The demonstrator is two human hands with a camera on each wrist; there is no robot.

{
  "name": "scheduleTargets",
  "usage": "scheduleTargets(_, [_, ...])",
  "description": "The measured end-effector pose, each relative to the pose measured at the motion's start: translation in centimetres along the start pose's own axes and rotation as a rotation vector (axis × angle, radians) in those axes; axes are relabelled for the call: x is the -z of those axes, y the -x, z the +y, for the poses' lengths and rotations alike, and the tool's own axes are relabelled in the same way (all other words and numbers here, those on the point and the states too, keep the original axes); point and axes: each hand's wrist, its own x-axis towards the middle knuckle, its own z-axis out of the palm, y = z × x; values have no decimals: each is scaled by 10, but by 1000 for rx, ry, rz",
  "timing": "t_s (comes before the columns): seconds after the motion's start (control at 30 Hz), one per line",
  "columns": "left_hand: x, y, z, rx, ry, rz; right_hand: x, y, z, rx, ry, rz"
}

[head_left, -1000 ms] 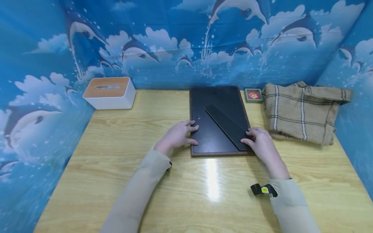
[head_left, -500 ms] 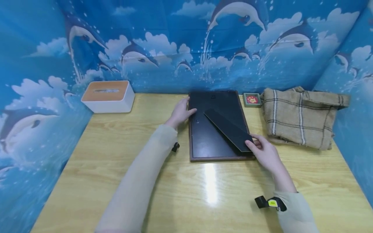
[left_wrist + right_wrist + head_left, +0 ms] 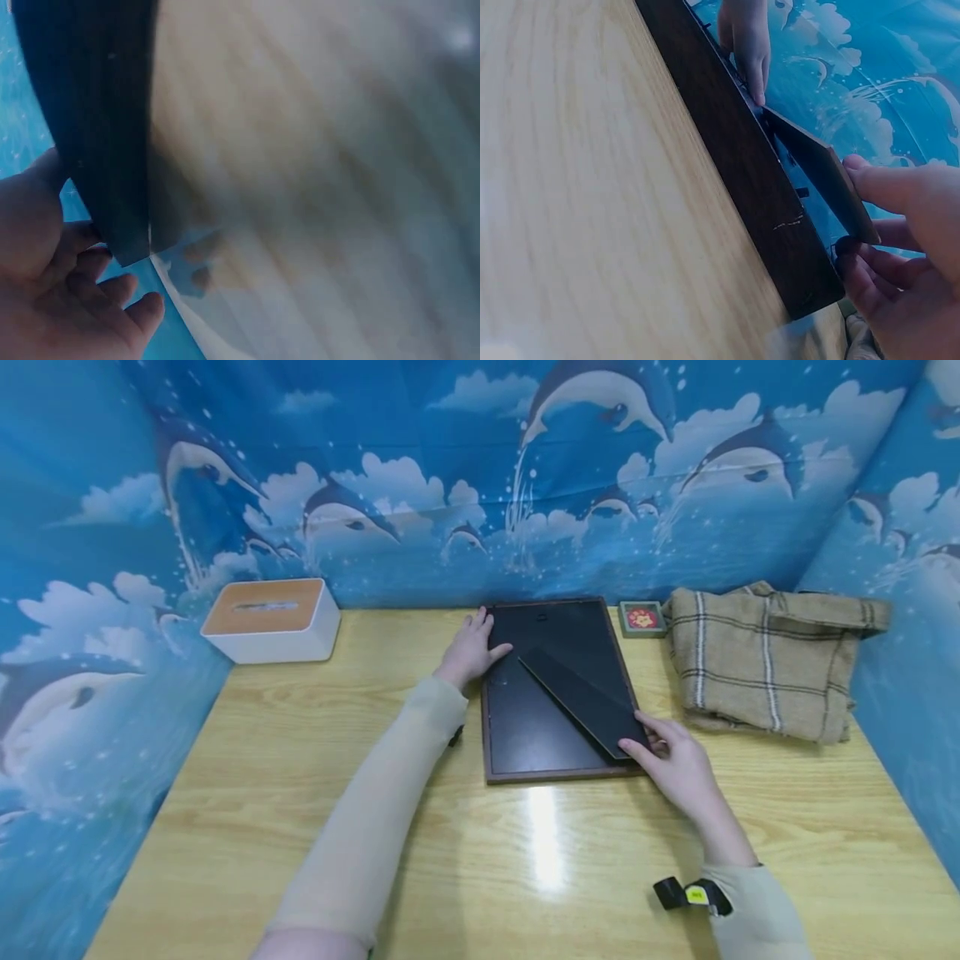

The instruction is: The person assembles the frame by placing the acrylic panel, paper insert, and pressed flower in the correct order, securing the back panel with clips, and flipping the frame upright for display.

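A dark picture frame (image 3: 525, 727) lies face down on the table, its black back and thin brown rim showing. Across the back slants its black easel stand (image 3: 581, 697), the wide end raised off the board. My right hand (image 3: 678, 768) pinches that end at the frame's near right corner; the right wrist view has the thumb on the stand's (image 3: 817, 165) outer face and fingers beneath. At the far left edge rests my left hand (image 3: 468, 652), thumb over the back and fingers pointing along the side. In the left wrist view these fingers (image 3: 97, 300) reach past the frame's corner.
On the wooden table (image 3: 315, 760), a white tissue box (image 3: 288, 643) with a wooden lid stands at the back left. A small green-edged square (image 3: 642, 620) and a folded plaid cloth (image 3: 757, 668) lie right of the frame. Dolphin-print fabric (image 3: 420, 552) hangs close behind.
My left hand has slid along the frame's left edge, away from me, to near the far corner. The right hand keeps hold of the stand, whose wide end has risen slightly.
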Motion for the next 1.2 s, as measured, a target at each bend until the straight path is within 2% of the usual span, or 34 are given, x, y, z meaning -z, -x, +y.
scheduleTargets(0.13, [3, 2, 1, 4, -20, -6, -1, 0, -1, -8, 11, -22])
scheduleTargets(0.23, [8, 3, 0, -11, 27, -29, -3, 0, -2, -5, 25, -30])
scheduleTargets(0.4, [18, 6, -5, -16, 175, -103, -7, -2, -3, 15, 51, -25])
scheduleTargets(0.53, [21, 7, -6, 0, 196, -123, -6, -4, -5, 31, 71, -28])
scheduleTargets(1.03, [15, 5, -3, 30, 138, -98, -7, -6, -5, 44, 119, -43])
scheduleTargets(1.1, [13, 6, -2, 42, 132, -67, -6, -6, -5, 36, 117, -54])
scheduleTargets(1.2, [10, 11, 0, 79, 120, 16, -5, -6, -5, 21, 113, -58])
